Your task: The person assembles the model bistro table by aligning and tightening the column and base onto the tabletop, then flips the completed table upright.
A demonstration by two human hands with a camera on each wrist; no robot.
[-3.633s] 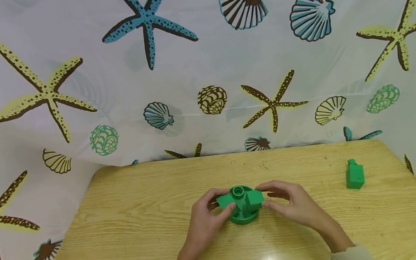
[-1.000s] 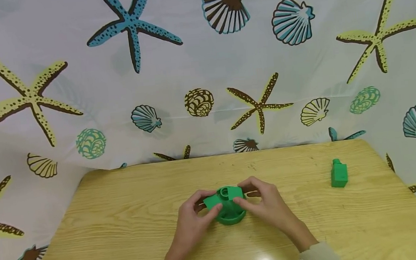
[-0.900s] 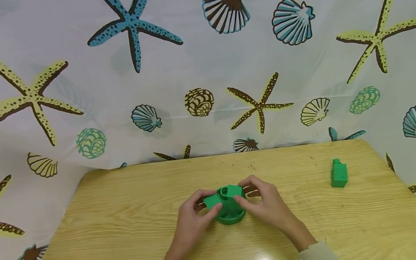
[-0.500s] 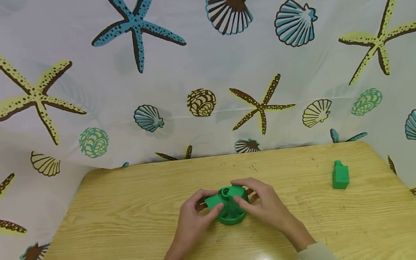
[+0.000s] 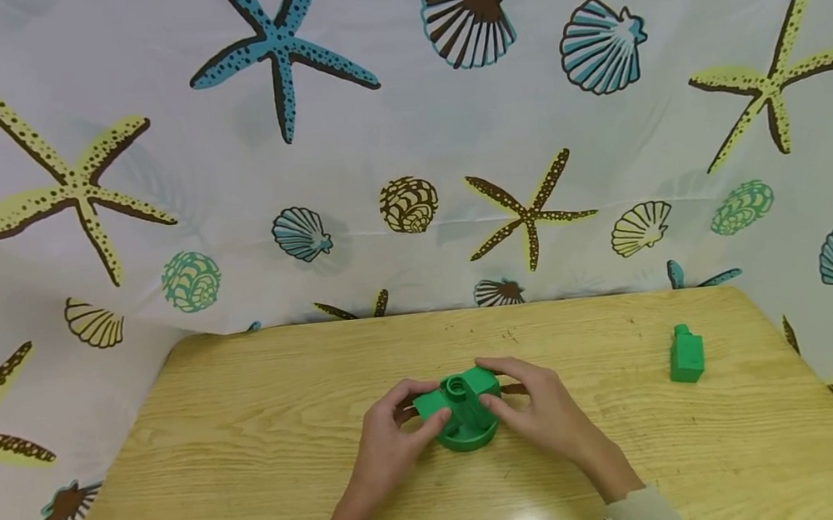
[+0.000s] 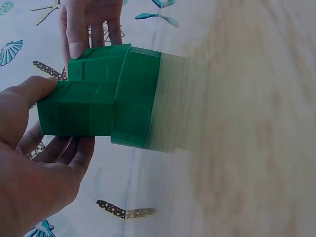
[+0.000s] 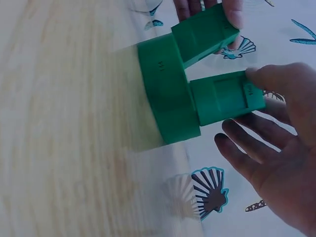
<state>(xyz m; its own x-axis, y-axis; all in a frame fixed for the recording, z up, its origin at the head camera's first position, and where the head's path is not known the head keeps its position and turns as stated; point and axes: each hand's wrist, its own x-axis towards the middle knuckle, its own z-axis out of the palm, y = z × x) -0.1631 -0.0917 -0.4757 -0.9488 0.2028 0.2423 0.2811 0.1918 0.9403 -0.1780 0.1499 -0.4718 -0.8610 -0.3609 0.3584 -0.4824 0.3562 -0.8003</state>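
A round green base (image 5: 468, 442) stands on the wooden table, with a ringed post in its middle and green blocks set around it. My left hand (image 5: 389, 447) pinches the left block (image 5: 430, 403) between thumb and fingers; the left wrist view shows this block (image 6: 76, 108) against the base wall (image 6: 136, 98). On the other side my right hand (image 5: 552, 414) holds the right block (image 5: 480, 380), thumb in front and fingers behind. In the right wrist view that block (image 7: 222, 98) rises from the base (image 7: 168, 89), fingertips along its side.
A separate green block with a small knob (image 5: 687, 355) stands at the right of the table (image 5: 253, 443). Behind the table hangs a white cloth (image 5: 348, 174) printed with starfish and shells, which also runs down both sides.
My right hand and its block have turned around the central post, and the block now points out to the back right. My left hand keeps its grip. The head view has shifted slightly.
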